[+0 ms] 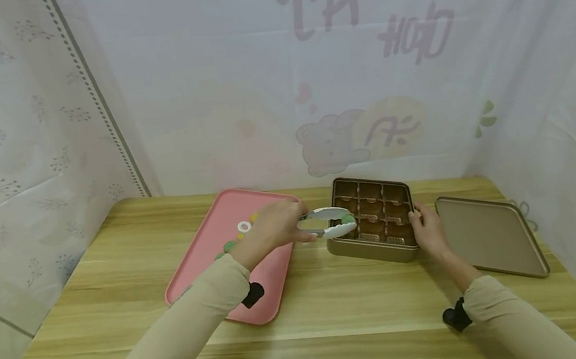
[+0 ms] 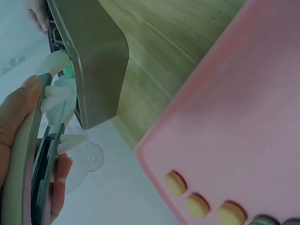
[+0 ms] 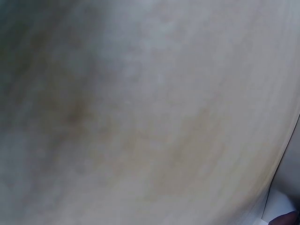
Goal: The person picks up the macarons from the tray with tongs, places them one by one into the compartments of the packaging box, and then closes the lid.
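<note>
My left hand grips a pair of tongs with white scalloped tips. Between those tips sits a small green macaron, over the left side of a bronze box. Brown compartments in rows fill the box. At its right wall, my right hand holds the rim. The left wrist view shows the macaron as a bit of green between the tips, partly hidden by the box wall. In the right wrist view there is mostly a blurred pale surface.
A pink tray lies left of the box. On it are several yellow macarons, green ones and a white ring. A flat bronze lid lies to the right. A printed curtain hangs behind the wooden table.
</note>
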